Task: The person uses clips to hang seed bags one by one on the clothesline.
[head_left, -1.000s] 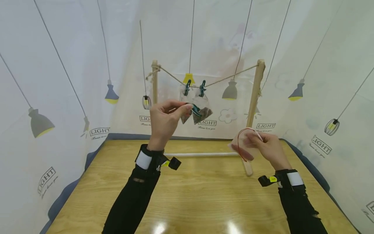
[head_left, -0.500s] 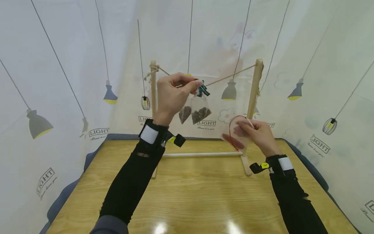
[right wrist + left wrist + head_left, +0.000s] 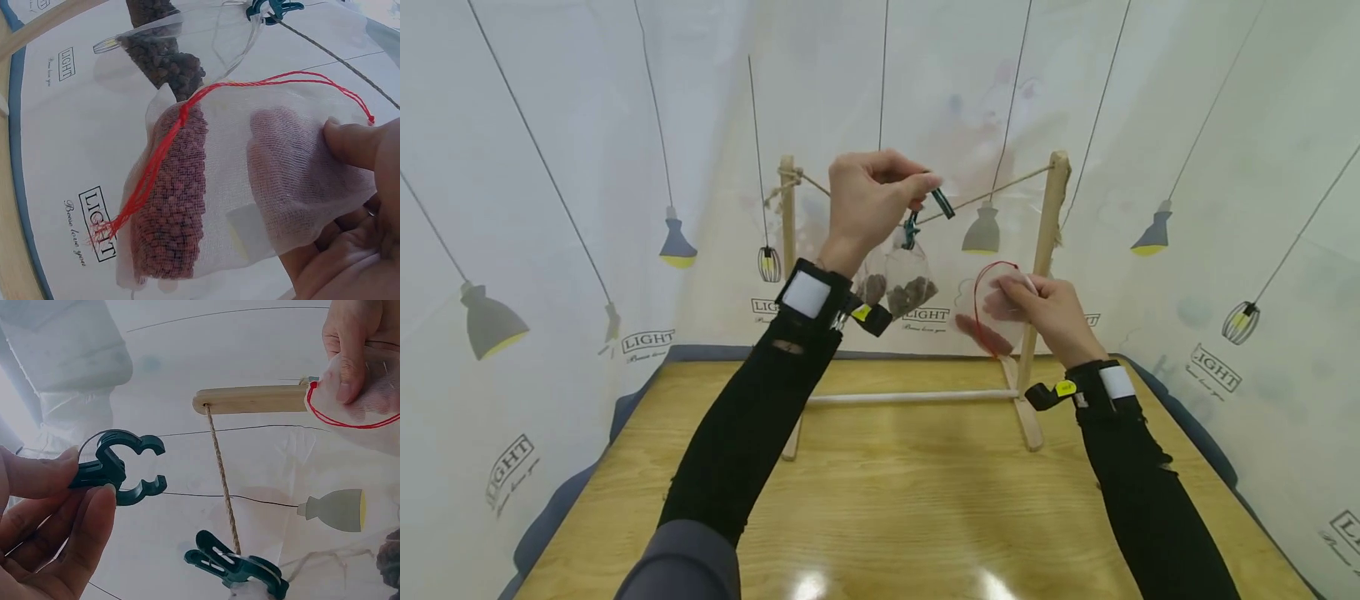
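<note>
My left hand (image 3: 876,200) pinches a dark green plastic clip (image 3: 112,467) by its handles, its two curved prongs spread apart around nothing. In the left wrist view the clip stands apart from the twine line (image 3: 219,465). With thumb and fingers my right hand (image 3: 1058,315) grips a white mesh drawstring bag (image 3: 225,156). A red cord (image 3: 181,119) runs along that bag's top, and small reddish pellets (image 3: 175,219) fill its lower end. From the twine hang two clear bags of dark lumps, the nearer bag (image 3: 912,287) under a green clip (image 3: 250,569). The other bag's clip is hidden behind my left hand in the head view.
Two wooden posts (image 3: 1051,208) hold the sagging twine. A white rod (image 3: 917,397) joins their feet on the wooden table (image 3: 910,483). Behind stands a pale sheet (image 3: 985,83) printed with lamps.
My left hand has carried the clip up and right, from in front of the hanging bags to the height of the twine. My right hand has brought the mesh bag up and leftward.
</note>
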The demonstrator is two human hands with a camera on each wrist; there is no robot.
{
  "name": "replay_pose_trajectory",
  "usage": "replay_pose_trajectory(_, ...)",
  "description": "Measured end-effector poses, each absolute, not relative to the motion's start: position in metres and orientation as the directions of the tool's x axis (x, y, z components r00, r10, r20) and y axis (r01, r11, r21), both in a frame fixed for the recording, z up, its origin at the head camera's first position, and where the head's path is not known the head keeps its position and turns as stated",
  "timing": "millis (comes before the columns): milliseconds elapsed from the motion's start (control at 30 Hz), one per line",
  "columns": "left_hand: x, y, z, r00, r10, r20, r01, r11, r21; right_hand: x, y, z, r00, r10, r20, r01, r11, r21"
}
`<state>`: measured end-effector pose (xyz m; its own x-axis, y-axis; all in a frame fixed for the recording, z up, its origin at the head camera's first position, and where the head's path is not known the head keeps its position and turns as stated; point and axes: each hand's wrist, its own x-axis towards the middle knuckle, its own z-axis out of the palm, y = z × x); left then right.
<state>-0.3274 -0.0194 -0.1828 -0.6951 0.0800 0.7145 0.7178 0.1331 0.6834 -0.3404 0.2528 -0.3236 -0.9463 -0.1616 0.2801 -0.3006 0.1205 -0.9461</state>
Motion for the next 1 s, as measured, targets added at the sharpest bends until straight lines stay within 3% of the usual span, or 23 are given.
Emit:
replay_pose_trajectory(400, -0.35, 0.006, -0.166, -0.729, 0.139, 0.67, 0.683, 0.221, 0.696, -0.36, 0.235, -0.302, -0.944, -0.152, 0.294, -0.31, 0.095, -0.946)
replay_pose_trajectory(633, -0.359, 0.014, -0.164, -0.761, 0.131, 0.636, 0.644, 0.28, 0.712, -0.37, 0.229, -0.292, -0.936, -0.191, 0.297, -0.296, -0.036, -0.955)
replay_pose_trajectory(1000, -0.366, 0.021, -0.162, -0.799, 0.138, 0.585, 0.589, 0.372, 0.717, -0.377, 0.222, -0.274, -0.937, -0.196, 0.289, -0.27, -0.117, -0.956)
